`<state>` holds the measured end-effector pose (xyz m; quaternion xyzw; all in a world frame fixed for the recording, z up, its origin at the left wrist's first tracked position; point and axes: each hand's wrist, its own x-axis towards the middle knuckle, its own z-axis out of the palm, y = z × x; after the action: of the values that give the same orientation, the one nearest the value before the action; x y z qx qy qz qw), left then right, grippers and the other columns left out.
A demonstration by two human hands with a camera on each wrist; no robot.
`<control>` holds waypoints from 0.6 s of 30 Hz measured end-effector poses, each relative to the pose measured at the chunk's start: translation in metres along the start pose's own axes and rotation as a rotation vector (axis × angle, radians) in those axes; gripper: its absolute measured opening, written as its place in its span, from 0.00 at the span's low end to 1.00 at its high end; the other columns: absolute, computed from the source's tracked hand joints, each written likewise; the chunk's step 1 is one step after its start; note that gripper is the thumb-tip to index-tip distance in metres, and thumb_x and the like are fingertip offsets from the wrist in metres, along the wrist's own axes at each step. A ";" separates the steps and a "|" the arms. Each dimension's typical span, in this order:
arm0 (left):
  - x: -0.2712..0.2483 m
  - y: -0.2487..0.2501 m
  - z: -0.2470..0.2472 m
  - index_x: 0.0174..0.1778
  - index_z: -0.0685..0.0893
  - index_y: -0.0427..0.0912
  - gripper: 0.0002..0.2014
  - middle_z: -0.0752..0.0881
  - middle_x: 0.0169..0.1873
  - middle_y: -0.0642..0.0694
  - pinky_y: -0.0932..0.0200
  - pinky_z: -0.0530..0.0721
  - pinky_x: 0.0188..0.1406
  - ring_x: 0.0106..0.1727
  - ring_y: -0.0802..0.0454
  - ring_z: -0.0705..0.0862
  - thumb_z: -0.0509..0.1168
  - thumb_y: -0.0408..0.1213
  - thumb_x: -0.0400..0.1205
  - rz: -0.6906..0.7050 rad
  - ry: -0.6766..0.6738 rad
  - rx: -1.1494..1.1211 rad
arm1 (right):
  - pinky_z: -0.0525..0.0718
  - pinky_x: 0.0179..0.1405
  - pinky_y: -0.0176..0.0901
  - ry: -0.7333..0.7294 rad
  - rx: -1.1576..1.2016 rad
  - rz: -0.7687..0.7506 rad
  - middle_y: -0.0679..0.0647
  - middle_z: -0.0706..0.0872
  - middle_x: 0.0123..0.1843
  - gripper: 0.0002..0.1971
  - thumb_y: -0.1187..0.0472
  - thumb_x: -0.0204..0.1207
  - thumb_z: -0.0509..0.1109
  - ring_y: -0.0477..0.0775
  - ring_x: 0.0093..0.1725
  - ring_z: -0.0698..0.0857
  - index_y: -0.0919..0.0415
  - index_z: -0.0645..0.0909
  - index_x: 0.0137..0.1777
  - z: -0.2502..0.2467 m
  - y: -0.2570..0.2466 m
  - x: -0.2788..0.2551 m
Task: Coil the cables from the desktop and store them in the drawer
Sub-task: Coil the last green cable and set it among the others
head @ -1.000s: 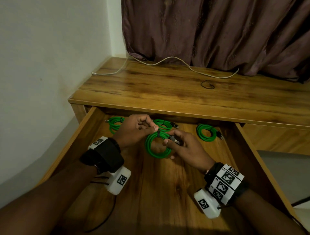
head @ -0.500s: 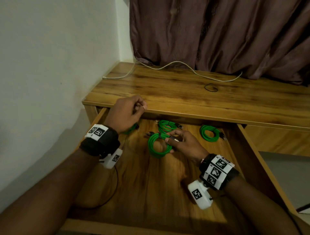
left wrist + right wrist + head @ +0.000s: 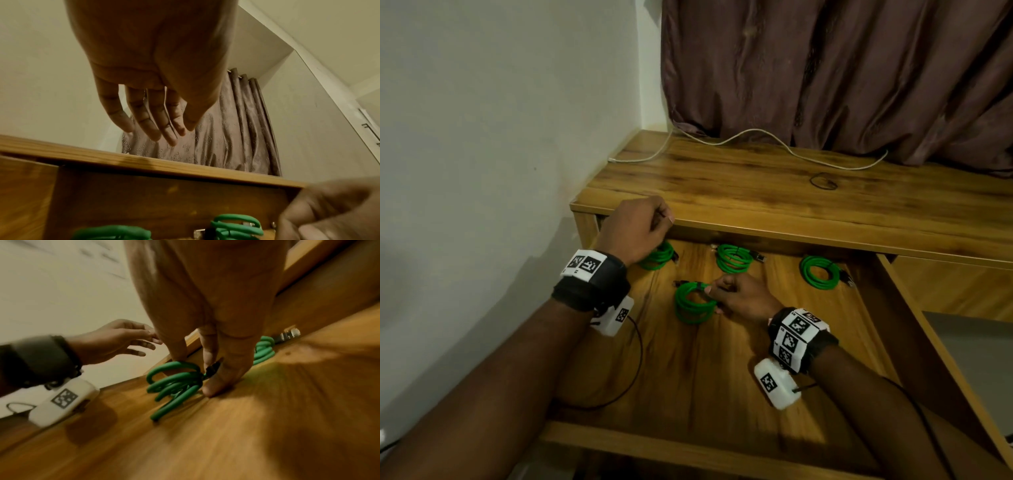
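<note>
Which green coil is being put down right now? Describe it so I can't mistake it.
Look in the open drawer under the desktop. Three green coils line its back edge; the fourth coil lies nearer the front, alone. It is the only one pinched by the right hand.

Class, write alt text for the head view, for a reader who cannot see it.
The right hand pinches a coiled green cable on the floor of an open wooden drawer, where three other green coils lie along the back. The left hand hangs empty by the desk's front edge; a white cable trails across the desktop.
</note>
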<state>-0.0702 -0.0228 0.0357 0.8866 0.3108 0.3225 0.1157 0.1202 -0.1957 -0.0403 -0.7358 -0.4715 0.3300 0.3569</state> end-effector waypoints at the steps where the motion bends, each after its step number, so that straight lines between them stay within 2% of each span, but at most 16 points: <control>1: -0.002 -0.001 0.004 0.49 0.85 0.59 0.04 0.88 0.40 0.61 0.46 0.90 0.43 0.44 0.59 0.87 0.65 0.51 0.84 0.005 -0.033 0.020 | 0.87 0.40 0.43 0.017 -0.112 -0.050 0.55 0.94 0.43 0.14 0.45 0.85 0.72 0.51 0.42 0.92 0.55 0.90 0.55 -0.002 0.001 -0.001; 3: -0.006 0.000 0.008 0.48 0.84 0.60 0.04 0.88 0.41 0.62 0.47 0.90 0.42 0.45 0.60 0.87 0.65 0.50 0.84 0.018 -0.071 0.069 | 0.84 0.49 0.47 0.058 -0.330 -0.152 0.52 0.93 0.47 0.18 0.42 0.88 0.66 0.51 0.49 0.89 0.53 0.91 0.55 -0.006 0.004 -0.002; 5: -0.008 0.005 0.010 0.49 0.85 0.59 0.04 0.89 0.43 0.61 0.54 0.87 0.38 0.47 0.59 0.87 0.65 0.48 0.86 0.057 -0.068 0.121 | 0.80 0.52 0.49 0.125 -0.486 -0.265 0.52 0.90 0.47 0.21 0.42 0.90 0.60 0.54 0.52 0.85 0.53 0.91 0.55 -0.011 0.006 -0.001; 6: -0.009 0.008 0.011 0.49 0.85 0.58 0.04 0.89 0.44 0.60 0.58 0.82 0.33 0.47 0.59 0.87 0.65 0.48 0.86 0.084 -0.059 0.146 | 0.77 0.51 0.48 0.150 -0.514 -0.300 0.51 0.88 0.45 0.21 0.44 0.91 0.59 0.53 0.50 0.83 0.53 0.91 0.54 -0.013 0.007 0.000; 8: -0.011 0.015 0.013 0.51 0.85 0.57 0.05 0.89 0.45 0.60 0.65 0.69 0.28 0.47 0.59 0.85 0.64 0.47 0.87 0.127 -0.048 0.182 | 0.71 0.44 0.42 0.154 -0.496 -0.304 0.48 0.83 0.38 0.18 0.48 0.92 0.61 0.46 0.41 0.79 0.52 0.87 0.46 -0.019 0.009 0.000; 10: -0.011 0.020 0.015 0.51 0.85 0.56 0.05 0.89 0.46 0.60 0.66 0.66 0.26 0.47 0.59 0.84 0.64 0.47 0.87 0.150 -0.047 0.191 | 0.68 0.35 0.34 0.126 -0.487 -0.264 0.45 0.79 0.32 0.19 0.49 0.92 0.61 0.40 0.33 0.76 0.48 0.81 0.38 -0.023 0.007 -0.001; 11: -0.012 0.021 0.016 0.51 0.85 0.55 0.05 0.89 0.46 0.60 0.65 0.67 0.26 0.47 0.59 0.85 0.64 0.47 0.87 0.152 -0.048 0.183 | 0.69 0.34 0.33 0.099 -0.482 -0.235 0.47 0.81 0.32 0.19 0.48 0.92 0.61 0.41 0.33 0.78 0.49 0.83 0.40 -0.022 0.006 0.001; 13: -0.012 0.022 0.018 0.51 0.85 0.55 0.06 0.89 0.45 0.60 0.64 0.69 0.26 0.45 0.59 0.85 0.64 0.48 0.87 0.146 -0.060 0.167 | 0.78 0.42 0.43 0.019 -0.519 -0.198 0.53 0.89 0.41 0.20 0.45 0.91 0.63 0.49 0.42 0.85 0.57 0.90 0.53 -0.018 0.001 0.005; 15: -0.014 0.022 0.020 0.52 0.85 0.55 0.06 0.88 0.45 0.59 0.63 0.69 0.26 0.43 0.59 0.83 0.64 0.48 0.87 0.137 -0.084 0.175 | 0.83 0.46 0.50 -0.037 -0.610 -0.191 0.58 0.91 0.49 0.24 0.40 0.87 0.66 0.57 0.49 0.88 0.61 0.89 0.60 -0.009 -0.003 0.011; 18: -0.016 0.022 0.021 0.53 0.86 0.55 0.07 0.87 0.45 0.59 0.60 0.74 0.28 0.43 0.59 0.83 0.64 0.50 0.87 0.120 -0.105 0.177 | 0.75 0.43 0.48 -0.053 -0.767 -0.188 0.59 0.85 0.51 0.22 0.39 0.83 0.71 0.57 0.50 0.82 0.59 0.83 0.57 0.003 -0.002 0.012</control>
<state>-0.0556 -0.0505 0.0204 0.9260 0.2780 0.2531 0.0336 0.1207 -0.1828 -0.0417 -0.7604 -0.6351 0.1147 0.0725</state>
